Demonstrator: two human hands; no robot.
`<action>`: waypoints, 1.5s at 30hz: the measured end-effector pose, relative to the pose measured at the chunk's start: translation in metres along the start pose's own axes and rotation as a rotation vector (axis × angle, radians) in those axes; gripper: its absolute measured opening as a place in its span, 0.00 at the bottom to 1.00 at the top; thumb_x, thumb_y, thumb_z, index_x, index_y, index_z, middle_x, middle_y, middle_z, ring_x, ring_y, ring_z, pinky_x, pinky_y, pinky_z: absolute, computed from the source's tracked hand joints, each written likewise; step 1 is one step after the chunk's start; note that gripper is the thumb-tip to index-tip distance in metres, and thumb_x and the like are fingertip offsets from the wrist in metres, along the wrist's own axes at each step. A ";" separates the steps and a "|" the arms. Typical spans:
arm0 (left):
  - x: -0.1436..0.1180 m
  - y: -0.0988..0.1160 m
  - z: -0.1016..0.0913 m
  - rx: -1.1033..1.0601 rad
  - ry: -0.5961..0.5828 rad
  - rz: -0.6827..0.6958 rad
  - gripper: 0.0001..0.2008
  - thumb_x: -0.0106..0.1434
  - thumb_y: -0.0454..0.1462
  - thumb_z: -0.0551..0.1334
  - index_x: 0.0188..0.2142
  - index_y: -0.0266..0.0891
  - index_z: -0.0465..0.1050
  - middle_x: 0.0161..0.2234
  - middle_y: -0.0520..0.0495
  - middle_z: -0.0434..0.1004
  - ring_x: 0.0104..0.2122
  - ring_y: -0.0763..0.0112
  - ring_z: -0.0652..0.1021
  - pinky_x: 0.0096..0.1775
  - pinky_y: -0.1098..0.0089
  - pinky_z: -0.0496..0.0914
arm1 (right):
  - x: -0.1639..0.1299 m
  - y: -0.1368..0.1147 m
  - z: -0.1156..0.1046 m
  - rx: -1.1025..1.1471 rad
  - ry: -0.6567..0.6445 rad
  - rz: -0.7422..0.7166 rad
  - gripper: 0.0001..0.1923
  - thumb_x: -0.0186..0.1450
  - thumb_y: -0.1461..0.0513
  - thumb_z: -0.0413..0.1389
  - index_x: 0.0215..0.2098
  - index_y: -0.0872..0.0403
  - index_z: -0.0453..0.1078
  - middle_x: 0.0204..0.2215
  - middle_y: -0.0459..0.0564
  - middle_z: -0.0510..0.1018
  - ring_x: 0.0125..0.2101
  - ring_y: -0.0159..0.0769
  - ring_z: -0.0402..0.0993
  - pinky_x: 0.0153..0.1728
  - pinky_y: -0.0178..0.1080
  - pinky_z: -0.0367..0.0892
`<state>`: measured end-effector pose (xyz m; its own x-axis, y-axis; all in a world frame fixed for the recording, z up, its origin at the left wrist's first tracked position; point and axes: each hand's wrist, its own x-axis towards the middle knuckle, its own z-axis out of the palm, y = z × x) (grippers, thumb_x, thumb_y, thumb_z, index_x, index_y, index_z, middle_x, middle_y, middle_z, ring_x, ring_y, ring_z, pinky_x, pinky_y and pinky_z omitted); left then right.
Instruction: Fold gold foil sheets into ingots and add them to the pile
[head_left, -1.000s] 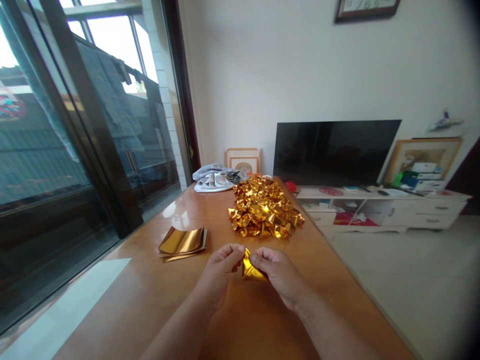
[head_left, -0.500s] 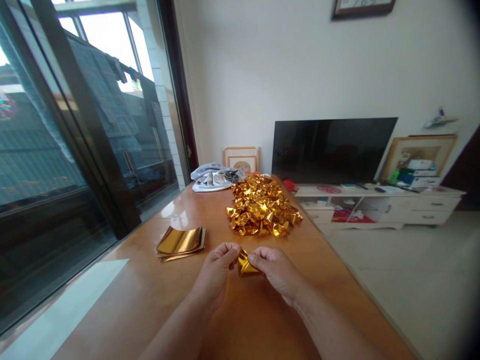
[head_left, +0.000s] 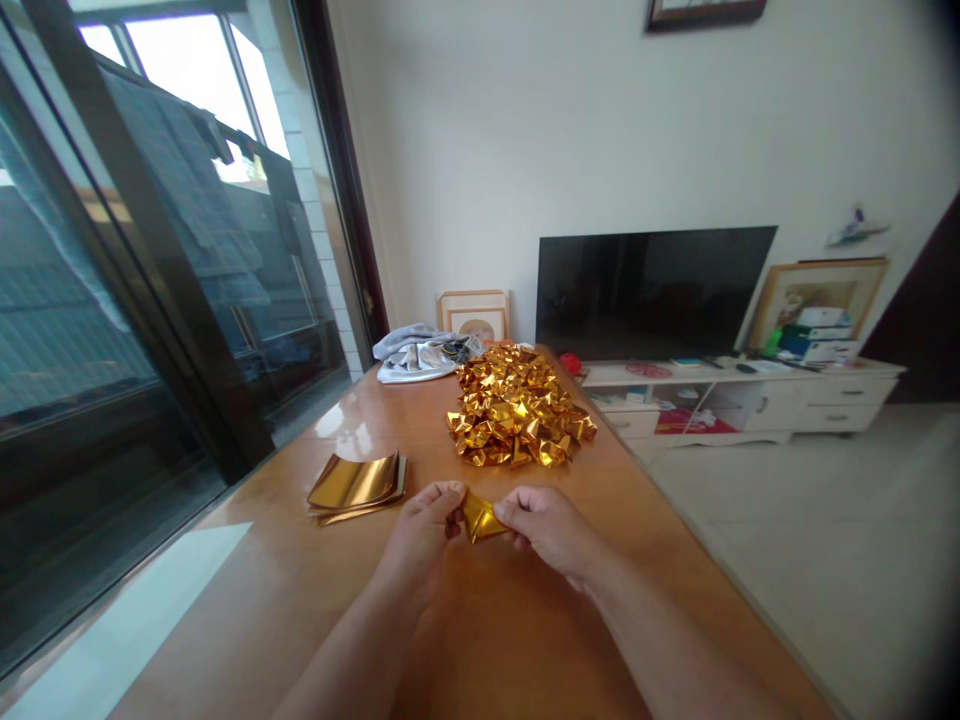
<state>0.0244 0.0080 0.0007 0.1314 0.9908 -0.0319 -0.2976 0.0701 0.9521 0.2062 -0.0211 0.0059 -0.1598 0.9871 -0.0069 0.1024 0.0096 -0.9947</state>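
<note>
Between my two hands, just above the wooden table, is a partly folded piece of shiny gold foil paper (head_left: 481,518), now roughly triangular. My left hand (head_left: 424,525) pinches its left corner between thumb and fingers. On the other side my right hand (head_left: 544,525) pinches the right edge, thumb on top and fingers curled underneath. Beyond the hands lies a large heap of folded gold foil pieces (head_left: 521,410). To the left of my left hand rests a stack of flat gold foil sheets (head_left: 356,485), its edges curling up.
The wooden table (head_left: 270,590) carries a pale sheet (head_left: 142,620) along its left edge and a bundle of grey-white fabric (head_left: 420,355) at the far end. Beyond stand a television (head_left: 652,295) and a white cabinet (head_left: 810,395). Glass sliding doors (head_left: 150,300) are on the left.
The foil piece has turned between my fingers, from a squarish shape to a more triangular one with a crease showing. The whole view has shifted slightly. Both hands keep their pinch.
</note>
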 end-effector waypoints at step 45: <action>-0.005 0.015 -0.003 0.139 -0.086 0.034 0.12 0.57 0.40 0.69 0.35 0.36 0.70 0.28 0.53 0.71 0.28 0.77 0.69 0.33 0.73 0.61 | 0.008 -0.004 -0.015 -0.085 0.117 -0.213 0.08 0.62 0.60 0.57 0.38 0.56 0.74 0.28 0.44 0.74 0.29 0.31 0.68 0.32 0.34 0.62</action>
<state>0.0163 0.0040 0.0139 0.2059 0.9783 0.0215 -0.1706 0.0143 0.9852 0.2193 -0.0110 0.0117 -0.0724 0.9730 0.2190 0.1618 0.2281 -0.9601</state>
